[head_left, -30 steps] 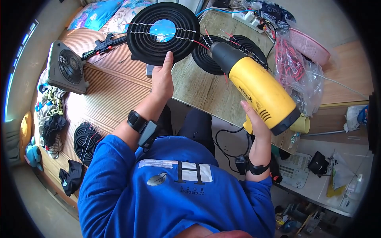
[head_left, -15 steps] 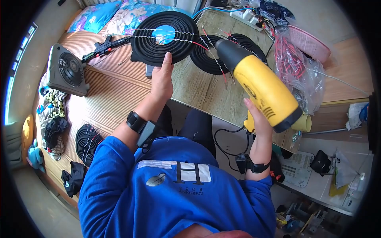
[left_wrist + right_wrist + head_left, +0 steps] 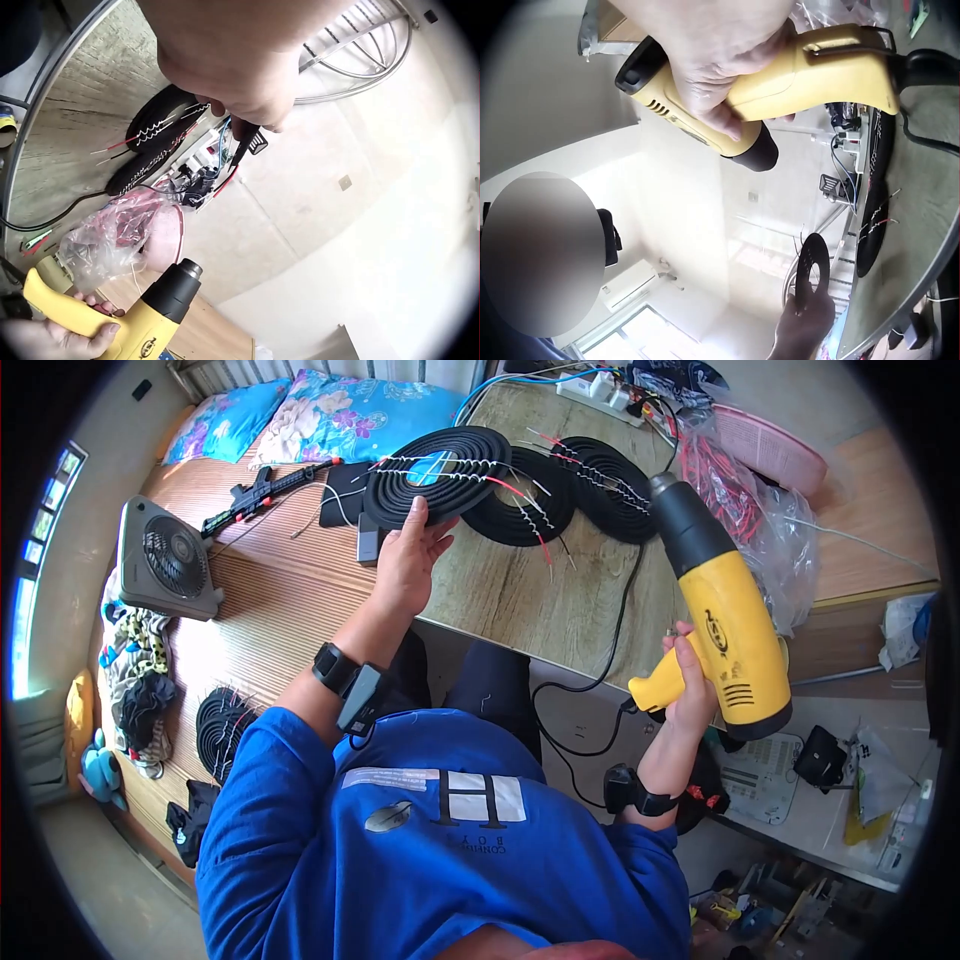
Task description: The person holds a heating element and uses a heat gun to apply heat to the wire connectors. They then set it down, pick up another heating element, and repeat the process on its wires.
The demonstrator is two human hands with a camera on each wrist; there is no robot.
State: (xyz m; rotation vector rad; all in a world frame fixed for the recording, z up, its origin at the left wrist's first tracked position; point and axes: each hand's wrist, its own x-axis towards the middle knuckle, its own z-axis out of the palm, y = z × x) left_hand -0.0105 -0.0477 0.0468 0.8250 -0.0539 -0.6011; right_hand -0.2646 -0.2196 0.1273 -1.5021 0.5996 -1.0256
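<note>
My left hand (image 3: 405, 565) grips a flat black coil (image 3: 482, 452) at its near edge, thumb on top, fingers underneath. Twisted black-and-white wires with red ends cross the coil, and blue shows through its centre hole. From the right wrist view, this coil (image 3: 805, 274) appears nearly edge-on, raised beside the table. My right hand (image 3: 692, 700) is wrapped round the handle of a yellow heat gun (image 3: 740, 630) with a black nozzle. That nozzle points toward the far side, right of the coils. Two similar coils, one nearer (image 3: 515, 525) and one farther (image 3: 610, 485), lie on the wooden table.
A power strip (image 3: 600, 400) sits at the table's far end. Right of it are a plastic bag of red wire (image 3: 735, 510) and a pink basket (image 3: 775, 445). The gun's black cord (image 3: 585, 688) loops by my legs. On the left stand a fan (image 3: 170, 555) and another coil (image 3: 222, 735).
The heat gun has swung right, away from the coils, and its nozzle now points more straight ahead. The held coil has dropped slightly and tilted flatter, with my left hand still gripping it.
</note>
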